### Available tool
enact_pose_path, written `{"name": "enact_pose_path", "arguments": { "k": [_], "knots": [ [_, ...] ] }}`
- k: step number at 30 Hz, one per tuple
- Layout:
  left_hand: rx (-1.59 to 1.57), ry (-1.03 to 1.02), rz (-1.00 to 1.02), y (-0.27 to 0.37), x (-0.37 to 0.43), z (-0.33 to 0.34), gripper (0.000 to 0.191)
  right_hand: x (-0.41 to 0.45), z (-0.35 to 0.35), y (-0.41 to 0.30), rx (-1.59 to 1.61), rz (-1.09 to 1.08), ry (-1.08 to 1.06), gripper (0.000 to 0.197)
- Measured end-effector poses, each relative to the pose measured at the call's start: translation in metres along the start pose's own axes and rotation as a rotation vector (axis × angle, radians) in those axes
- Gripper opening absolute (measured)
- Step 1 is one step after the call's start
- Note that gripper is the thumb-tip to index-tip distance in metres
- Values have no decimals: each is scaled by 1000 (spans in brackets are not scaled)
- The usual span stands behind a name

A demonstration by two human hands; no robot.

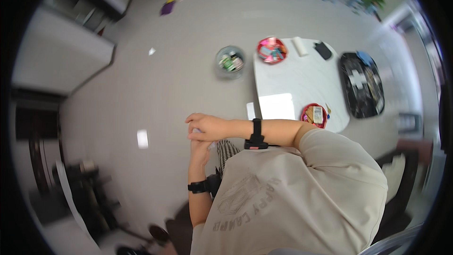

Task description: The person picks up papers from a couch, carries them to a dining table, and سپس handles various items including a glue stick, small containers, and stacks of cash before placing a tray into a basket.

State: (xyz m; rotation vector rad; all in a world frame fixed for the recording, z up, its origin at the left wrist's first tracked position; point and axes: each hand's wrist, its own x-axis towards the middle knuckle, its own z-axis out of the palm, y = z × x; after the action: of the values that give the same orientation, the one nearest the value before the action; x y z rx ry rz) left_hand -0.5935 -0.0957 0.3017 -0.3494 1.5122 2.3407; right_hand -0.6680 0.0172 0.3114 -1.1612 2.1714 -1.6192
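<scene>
In front of my chest my two hands meet over the floor. My right hand [208,127] lies across the top, its fingers bent over my left hand [200,149]. A small pale, slightly purple thing [197,131] shows between the right thumb and fingers. What it is cannot be made out. The left fingers are mostly hidden under the right hand. Each forearm wears a black strap with a black device; one is the right strap [257,132], the other the left strap [202,186].
Ahead right stands a white marble-patterned table [300,78] with a red sweets dish [272,50], a white roll [299,46], a black pouch [322,50] and a red snack dish [322,122]. A waste bin [230,74] stands left of it, a black tray [348,94] right.
</scene>
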Motion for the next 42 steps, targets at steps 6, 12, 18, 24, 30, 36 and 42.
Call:
{"name": "enact_pose_path", "arguments": {
  "k": [6, 12, 18, 24, 30, 36, 42],
  "knots": [
    [-6, -161, -187, 65, 93, -46, 48, 76, -42, 17, 200, 320, 48, 31],
    [205, -584, -410, 82, 185, -43, 42, 83, -82, 43, 218, 334, 329, 25],
    [48, -879, -641, 74, 265, 19, 52, 72, -139, 84, 266, 321, 613, 24],
    [181, -718, -723, 90, 354, 100, 53, 62, -230, 138, 270, 287, 708, 36],
    [636, -871, -812, 89, 432, 194, 32, -4, -292, 207, 456, 446, 1139, 35],
    [618, -610, -726, 81, 482, 208, 26, -105, -294, 313, 293, 1251, 1229, 33],
    [850, -468, -743, 70, 489, 198, 27, -197, -232, 400, 307, 1634, 1195, 34]
  ]
}}
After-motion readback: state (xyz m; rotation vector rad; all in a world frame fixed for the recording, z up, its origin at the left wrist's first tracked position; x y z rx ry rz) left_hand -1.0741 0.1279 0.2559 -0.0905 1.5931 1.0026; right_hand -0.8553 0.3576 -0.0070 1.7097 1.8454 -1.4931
